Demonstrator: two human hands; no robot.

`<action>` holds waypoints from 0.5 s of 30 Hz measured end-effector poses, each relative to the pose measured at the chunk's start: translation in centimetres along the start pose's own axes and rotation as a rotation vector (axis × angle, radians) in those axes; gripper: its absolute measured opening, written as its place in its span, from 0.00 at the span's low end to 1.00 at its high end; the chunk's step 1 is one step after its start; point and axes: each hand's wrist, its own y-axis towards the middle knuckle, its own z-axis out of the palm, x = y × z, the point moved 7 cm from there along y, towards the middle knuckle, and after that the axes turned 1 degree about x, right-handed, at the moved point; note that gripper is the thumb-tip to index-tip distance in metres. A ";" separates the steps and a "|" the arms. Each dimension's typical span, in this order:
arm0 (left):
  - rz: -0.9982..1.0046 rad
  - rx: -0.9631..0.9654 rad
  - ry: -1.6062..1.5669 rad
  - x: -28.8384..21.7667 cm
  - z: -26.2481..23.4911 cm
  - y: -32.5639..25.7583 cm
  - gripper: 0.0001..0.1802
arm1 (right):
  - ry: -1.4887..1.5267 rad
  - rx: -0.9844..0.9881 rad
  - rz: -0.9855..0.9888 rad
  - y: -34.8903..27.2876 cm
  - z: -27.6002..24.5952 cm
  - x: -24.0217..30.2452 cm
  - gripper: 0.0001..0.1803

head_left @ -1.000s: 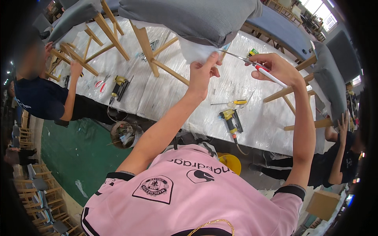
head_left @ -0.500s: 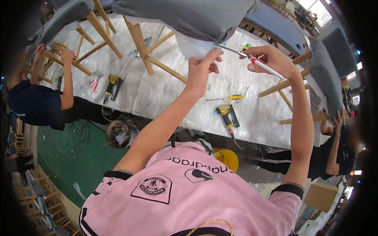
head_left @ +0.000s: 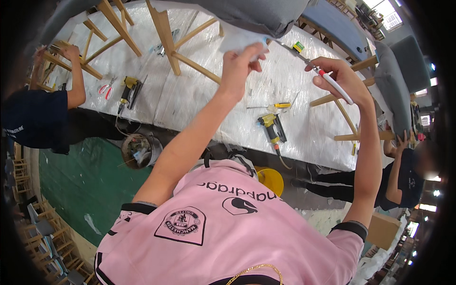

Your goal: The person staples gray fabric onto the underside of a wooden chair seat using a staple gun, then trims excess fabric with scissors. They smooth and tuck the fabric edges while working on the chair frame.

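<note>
A chair with a grey upholstered seat [head_left: 266, 14] stands upturned or tilted at the far edge of the table, its wooden leg [head_left: 164, 40] to the left. White padding or lining cloth [head_left: 235, 39] hangs from under the seat. My left hand [head_left: 240, 69] pinches the edge of this cloth between thumb and fingers. To its right, my right hand [head_left: 344, 80] grips scissors [head_left: 336, 88] with a red and white handle. Their blades point up and left, the tips by the seat's lower corner near the cloth. Whether the blades touch the cloth, I cannot tell.
On the film-covered table [head_left: 190, 109] lie a yellow-black staple gun [head_left: 273, 127], a yellow-handled screwdriver [head_left: 280, 105], another staple gun [head_left: 129, 92] and red-handled scissors [head_left: 107, 89]. Co-workers [head_left: 42, 114] [head_left: 403, 175] handle chairs on both sides. A bucket [head_left: 154, 149] stands below.
My right hand and the scissors have shifted a little right and down, away from my left hand. My left hand keeps its pinch on the cloth. The whole view has shifted slightly.
</note>
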 end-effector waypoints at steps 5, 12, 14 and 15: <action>-0.041 0.064 0.024 -0.5 -0.8 0.6 0.14 | 0.018 0.007 0.079 -1.8 0.9 -1.4 0.35; -0.024 0.103 0.013 0.3 -0.2 0.3 0.16 | -0.132 -0.020 0.096 -0.8 0.6 0.6 0.36; -0.022 0.110 0.032 0.6 0.1 0.1 0.17 | -0.182 -0.013 0.065 -0.6 0.2 1.3 0.37; -0.026 0.117 0.042 1.1 0.2 0.0 0.18 | -0.179 0.011 0.102 -0.6 0.1 1.6 0.37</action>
